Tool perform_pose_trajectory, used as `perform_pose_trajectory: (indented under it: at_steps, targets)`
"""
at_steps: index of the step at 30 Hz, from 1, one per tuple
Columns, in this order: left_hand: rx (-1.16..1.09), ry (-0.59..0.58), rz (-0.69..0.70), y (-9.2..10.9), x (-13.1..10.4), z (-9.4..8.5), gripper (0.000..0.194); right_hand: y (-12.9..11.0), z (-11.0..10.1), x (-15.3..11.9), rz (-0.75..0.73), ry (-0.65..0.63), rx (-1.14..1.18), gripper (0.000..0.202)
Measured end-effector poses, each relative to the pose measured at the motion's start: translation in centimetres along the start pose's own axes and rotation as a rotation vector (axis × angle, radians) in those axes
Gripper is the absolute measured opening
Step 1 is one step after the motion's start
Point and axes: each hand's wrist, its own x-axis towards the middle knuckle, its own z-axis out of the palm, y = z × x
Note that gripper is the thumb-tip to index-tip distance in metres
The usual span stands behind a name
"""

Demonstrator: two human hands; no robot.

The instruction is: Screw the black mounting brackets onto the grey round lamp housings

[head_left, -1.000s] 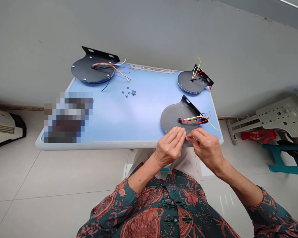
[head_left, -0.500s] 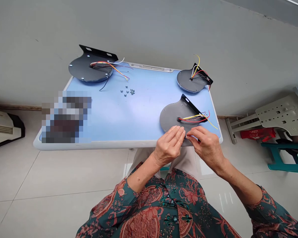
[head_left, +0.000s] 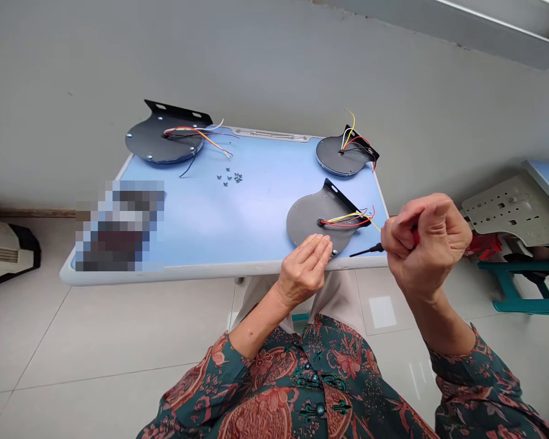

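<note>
A grey round metal plate [head_left: 308, 210] with a bent black slotted flange and loose coloured wires [head_left: 345, 219] lies at the table's front right. My left hand [head_left: 304, 265] is closed on its front edge, fingers together on top and thumb hidden. Just right of those fingertips, a small silver screw [head_left: 334, 252] sits at the plate's rim. My right hand [head_left: 427, 241] is raised past the table's right edge, wrapped round a screwdriver [head_left: 368, 249]. Its dark shaft points left toward the screw without touching it; a bit of red handle shows between the fingers.
Several loose screws [head_left: 229, 177] lie mid-table. Two similar wired round plates stand at the back, one left [head_left: 149, 143] and one right [head_left: 333, 160]. A pixelated patch [head_left: 123, 228] covers the front left. A teal stool [head_left: 507, 283] stands at the right.
My right hand has left the plate's edge, moved right and up, and now grips the screwdriver. The screw between my fingertips now sits at the rim. My left hand stays on the plate.
</note>
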Motion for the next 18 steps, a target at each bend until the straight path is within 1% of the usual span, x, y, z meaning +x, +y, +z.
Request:
perform_pose_trajectory:
  at_steps: [2,6,9,13,18]
  targets:
    - [-0.031,-0.026,-0.017,-0.1,-0.2,0.0,0.047,0.0,1.0,0.3,0.007,0.015,0.062,0.043]
    - [-0.048,-0.043,-0.029,-0.1,-0.4,0.0,0.047,0.1,2.1,0.5,-0.015,0.043,0.035,0.044]
    - [-0.021,-0.027,-0.022,0.0,-0.2,0.0,0.047,0.1,2.3,0.5,-0.025,0.044,0.016,0.043]
    - [0.006,0.005,-0.005,0.1,0.0,0.0,0.046,0.5,2.4,0.4,-0.001,0.033,0.051,0.042]
    - [-0.041,-0.013,-0.026,0.0,-0.3,0.1,0.044,0.6,2.5,0.3,-0.007,0.053,-0.001,0.045]
